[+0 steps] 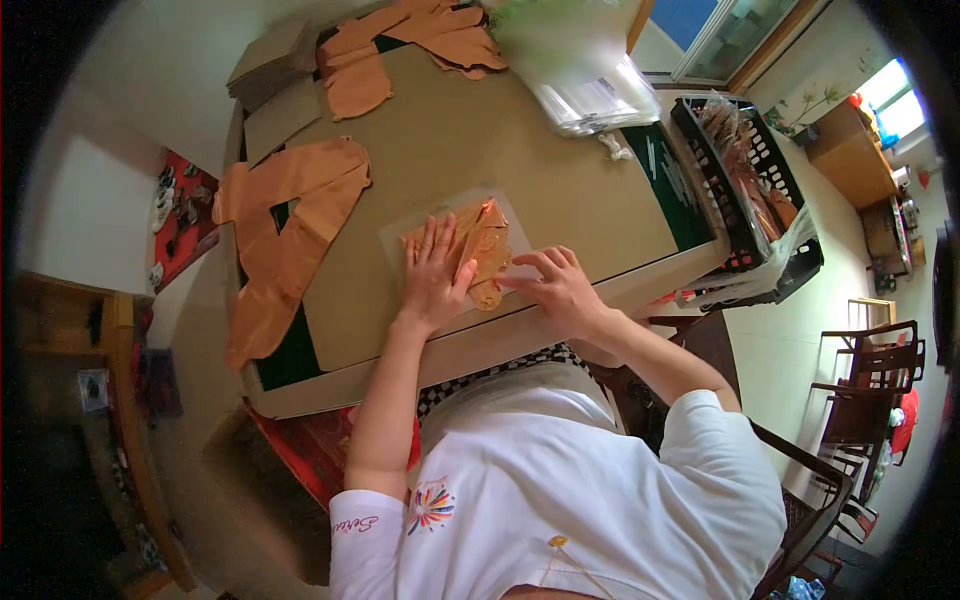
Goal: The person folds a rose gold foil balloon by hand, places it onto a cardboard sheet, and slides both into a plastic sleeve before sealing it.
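When looking down from the head, find a shiny orange folded piece (488, 245) on a thin clear sheet (395, 240), near the front edge of the bench (400, 385). Under both, spot a big brown board (590, 170).

With the left grip (432, 275), pressing flat on the left part of the folded piece. Fingers spread wide and pointing away from the body, thumb reaching over toward the middle. With the right grip (562, 290), reaching in at the right side of the folded piece. Fingers bent, tips close to the wavy edge, only a small gap from finger to thumb. Cannot tell if pinching the edge or just touching it. Between the two grips, showing plainly: the shiny middle of the folded piece, and a round end poking out toward the body.

To the left on the bench, see a big flat orange cutout (300, 215) with a hole in it. Farther back, see more orange cutouts (440, 35), just beside a stack of stiff cards (275, 65). At the back right, look for clear plastic bags (600, 100) and a little white string bundle (615, 148). Past the thin sticks (670, 170), notice a black crate (735, 180) full of wrapped things.
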The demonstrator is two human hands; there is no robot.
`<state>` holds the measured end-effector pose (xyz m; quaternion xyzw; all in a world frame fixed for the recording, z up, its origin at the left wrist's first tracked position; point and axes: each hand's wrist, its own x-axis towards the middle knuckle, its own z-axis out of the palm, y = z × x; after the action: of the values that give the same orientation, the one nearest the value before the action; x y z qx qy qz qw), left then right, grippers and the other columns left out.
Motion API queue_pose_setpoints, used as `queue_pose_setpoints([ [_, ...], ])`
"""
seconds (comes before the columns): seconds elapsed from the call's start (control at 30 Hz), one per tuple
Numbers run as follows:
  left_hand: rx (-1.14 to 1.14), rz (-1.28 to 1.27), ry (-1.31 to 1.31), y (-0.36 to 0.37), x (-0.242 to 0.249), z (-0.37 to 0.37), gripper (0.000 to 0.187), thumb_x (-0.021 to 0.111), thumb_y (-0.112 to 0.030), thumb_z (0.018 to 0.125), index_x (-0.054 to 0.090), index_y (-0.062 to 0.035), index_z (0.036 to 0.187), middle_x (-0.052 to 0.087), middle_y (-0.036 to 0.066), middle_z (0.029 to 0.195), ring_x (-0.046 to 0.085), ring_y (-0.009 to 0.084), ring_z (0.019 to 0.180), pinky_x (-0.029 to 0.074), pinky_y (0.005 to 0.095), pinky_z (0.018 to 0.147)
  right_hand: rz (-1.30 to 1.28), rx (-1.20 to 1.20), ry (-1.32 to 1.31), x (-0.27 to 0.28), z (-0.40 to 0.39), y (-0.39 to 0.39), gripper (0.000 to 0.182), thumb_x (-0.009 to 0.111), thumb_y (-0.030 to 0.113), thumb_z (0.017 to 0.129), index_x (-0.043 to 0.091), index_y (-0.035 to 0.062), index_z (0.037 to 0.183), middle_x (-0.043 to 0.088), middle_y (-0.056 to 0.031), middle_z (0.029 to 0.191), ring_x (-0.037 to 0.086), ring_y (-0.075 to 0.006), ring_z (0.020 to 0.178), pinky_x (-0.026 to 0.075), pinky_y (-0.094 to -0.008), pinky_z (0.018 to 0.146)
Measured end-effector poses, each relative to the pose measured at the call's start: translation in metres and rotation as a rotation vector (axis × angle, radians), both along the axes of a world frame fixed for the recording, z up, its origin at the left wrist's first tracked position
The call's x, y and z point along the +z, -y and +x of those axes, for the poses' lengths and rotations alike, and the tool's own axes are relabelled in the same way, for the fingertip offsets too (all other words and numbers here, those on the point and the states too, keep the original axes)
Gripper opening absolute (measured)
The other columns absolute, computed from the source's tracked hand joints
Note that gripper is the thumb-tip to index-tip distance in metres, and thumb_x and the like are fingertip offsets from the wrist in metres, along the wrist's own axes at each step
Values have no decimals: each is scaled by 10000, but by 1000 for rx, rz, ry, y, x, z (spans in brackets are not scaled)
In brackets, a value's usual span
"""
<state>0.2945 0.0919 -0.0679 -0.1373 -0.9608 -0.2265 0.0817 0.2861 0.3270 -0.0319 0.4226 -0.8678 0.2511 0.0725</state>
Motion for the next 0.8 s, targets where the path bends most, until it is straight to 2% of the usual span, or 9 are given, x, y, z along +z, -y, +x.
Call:
queue_pose_setpoints([
  [0.03, 2, 103, 17, 0, 1, -1, 522, 438, -369, 942, 380, -183, 1426, 230, 107, 1535, 160, 344, 1423, 79, 584, 1122, 45, 78, -13, 1, -5, -8, 486, 632, 90, 697, 655, 238, 1160, 514, -67, 1249, 477, -250, 1138, 319, -449, 1018],
  [0.13, 8, 120, 5, 1, -5, -3, 495, 408, -341, 955, 398, -141, 1408, 255, 113, 1525, 181, 353, 1416, 91, 584, 1119, 159, 232, 1, 6, -8, -24, 423, 640, 175, 721, 671, 241, 1138, 456, -55, 1369, 429, -238, 1246, 258, -484, 1085],
  [0.23, -1, 83, 13, 2, -5, -2, 656, 429, -360, 931, 195, -114, 1492, 290, 155, 1502, 204, 359, 1408, 65, 548, 1133, 216, 303, -21, 0, -10, -25, 404, 614, 201, 749, 665, 241, 1149, 414, -52, 1424, 383, -229, 1309, 221, -512, 1106],
  [0.27, 1, 86, 8, 2, -5, -2, 654, 429, -360, 931, 197, -118, 1492, 291, 158, 1501, 205, 359, 1407, 64, 547, 1133, 226, 317, -39, -3, -11, -25, 405, 603, 207, 759, 660, 242, 1158, 402, -52, 1437, 367, -226, 1327, 211, -521, 1109],
  [0.33, 3, 88, -5, 1, -4, -2, 650, 427, -361, 932, 199, -124, 1492, 293, 162, 1498, 207, 359, 1406, 62, 546, 1134, 227, 336, -39, -4, -13, -19, 410, 582, 212, 774, 646, 238, 1179, 389, -49, 1450, 344, -216, 1348, 193, -528, 1117],
  [0.43, 0, 115, -15, 1, -3, -2, 532, 406, -369, 954, 364, -124, 1424, 273, 105, 1519, 184, 355, 1414, 83, 575, 1124, 217, 352, 0, -8, -13, -12, 458, 584, 175, 779, 610, 236, 1232, 372, -46, 1467, 331, -223, 1363, 168, -538, 1126],
  [0.57, 12, 116, -16, 1, -4, -3, 541, 410, -371, 953, 352, -126, 1432, 273, 95, 1520, 183, 349, 1416, 82, 576, 1125, 222, 355, 107, 0, -13, -10, 477, 585, 161, 780, 592, 243, 1250, 367, -44, 1472, 325, -224, 1368, 169, -547, 1124],
  [0.73, 26, 135, -16, 1, -5, -2, 549, 411, -374, 953, 347, -119, 1434, 274, 85, 1521, 179, 333, 1420, 85, 569, 1128, 217, 410, -35, 6, -18, -22, 471, 570, 175, 791, 575, 250, 1256, 368, -39, 1471, 324, -215, 1368, 184, -554, 1117],
  [0.8, 9, 110, -3, 2, -6, -2, 599, 432, -346, 939, 263, -125, 1470, 284, 129, 1510, 192, 343, 1415, 57, 537, 1138, 238, 415, -56, 7, -17, -23, 442, 561, 200, 798, 590, 255, 1235, 365, -34, 1470, 328, -215, 1363, 179, -561, 1117],
])
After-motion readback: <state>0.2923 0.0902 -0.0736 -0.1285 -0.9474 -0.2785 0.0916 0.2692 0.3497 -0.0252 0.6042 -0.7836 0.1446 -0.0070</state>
